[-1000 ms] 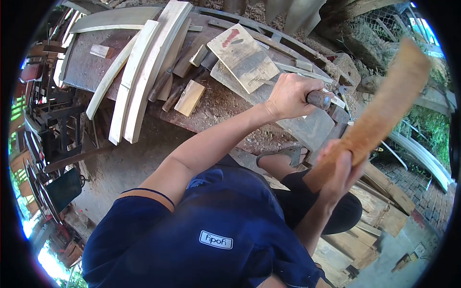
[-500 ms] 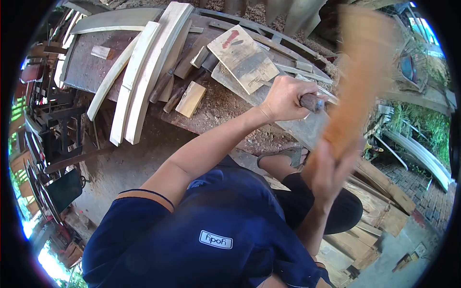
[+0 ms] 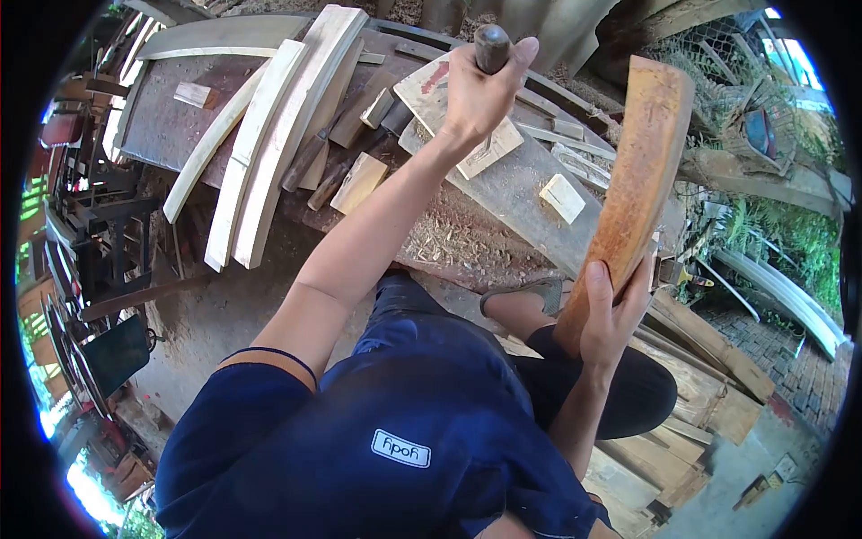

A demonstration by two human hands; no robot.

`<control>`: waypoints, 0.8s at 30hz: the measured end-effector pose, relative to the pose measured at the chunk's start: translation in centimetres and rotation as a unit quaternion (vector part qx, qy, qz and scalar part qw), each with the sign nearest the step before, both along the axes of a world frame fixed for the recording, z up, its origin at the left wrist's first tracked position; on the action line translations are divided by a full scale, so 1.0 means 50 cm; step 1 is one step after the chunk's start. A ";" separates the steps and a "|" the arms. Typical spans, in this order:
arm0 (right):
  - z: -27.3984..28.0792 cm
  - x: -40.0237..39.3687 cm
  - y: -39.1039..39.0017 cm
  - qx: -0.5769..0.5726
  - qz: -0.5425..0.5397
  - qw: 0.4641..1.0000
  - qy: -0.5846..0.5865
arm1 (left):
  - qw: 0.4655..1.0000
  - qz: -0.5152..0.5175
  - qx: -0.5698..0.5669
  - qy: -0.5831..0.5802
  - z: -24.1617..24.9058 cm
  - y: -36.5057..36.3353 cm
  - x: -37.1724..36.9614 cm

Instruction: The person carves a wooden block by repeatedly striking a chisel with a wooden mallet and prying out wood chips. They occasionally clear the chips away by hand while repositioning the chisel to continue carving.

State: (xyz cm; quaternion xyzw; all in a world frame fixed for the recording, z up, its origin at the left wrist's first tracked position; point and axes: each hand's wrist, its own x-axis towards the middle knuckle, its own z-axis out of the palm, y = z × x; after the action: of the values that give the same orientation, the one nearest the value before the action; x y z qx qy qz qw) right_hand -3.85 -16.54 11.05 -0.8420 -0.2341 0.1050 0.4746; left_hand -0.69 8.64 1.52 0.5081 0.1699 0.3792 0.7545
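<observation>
My left hand [image 3: 478,94] is closed round the dark round handle of a chisel [image 3: 492,47], whose butt end points up toward me. A thin part of the blade shows below the fist, over a flat wooden board [image 3: 489,154] with a red mark; whether the tip touches is hidden. My right hand [image 3: 612,310] grips the lower part of a long, thick, orange-brown wooden club [image 3: 639,171], held upright and slightly tilted at the right. A small pale wood block [image 3: 563,198] lies on a wide grey plank [image 3: 512,211] between the hands.
Long pale curved timbers [image 3: 287,135] cross the low workbench [image 3: 148,135] at the left. A short wood block [image 3: 359,182] and several dark-handled tools lie beside them. Wood shavings [image 3: 449,247] cover the bench's near edge. Stacked planks [image 3: 709,346] lie on the floor at the right.
My left hand has moved up and left with the chisel, from over the grey plank to over the marked board. The club, blurred before, is now steady, and the small pale block has come into view.
</observation>
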 end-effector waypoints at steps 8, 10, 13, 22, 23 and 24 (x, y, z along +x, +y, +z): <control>-0.008 0.001 -0.009 0.025 -0.021 0.999 0.012 | 0.996 -0.008 0.077 0.049 0.001 -0.050 0.006; -0.009 0.000 -0.012 0.019 -0.023 1.000 0.005 | 0.996 -0.018 0.081 0.043 0.005 -0.063 0.001; -0.015 0.001 -0.021 0.016 -0.035 0.999 0.018 | 0.985 -0.006 0.165 0.048 0.004 -0.079 0.003; -0.025 0.012 -0.035 0.046 -0.064 0.994 0.077 | 0.962 -0.032 0.269 0.047 -0.008 -0.141 0.006; -0.023 0.013 -0.036 0.055 -0.074 0.991 0.097 | 0.952 -0.039 0.299 0.052 -0.022 -0.154 0.011; -0.024 0.015 -0.040 0.054 -0.073 0.991 0.097 | 0.952 -0.038 0.298 0.052 -0.022 -0.164 0.010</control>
State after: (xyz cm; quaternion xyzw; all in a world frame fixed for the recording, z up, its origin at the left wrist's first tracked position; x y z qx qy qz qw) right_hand -3.12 -18.52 9.84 -0.8157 -0.1296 0.1386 0.5464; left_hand -0.19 0.44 0.43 0.7350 0.0685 0.3569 0.5725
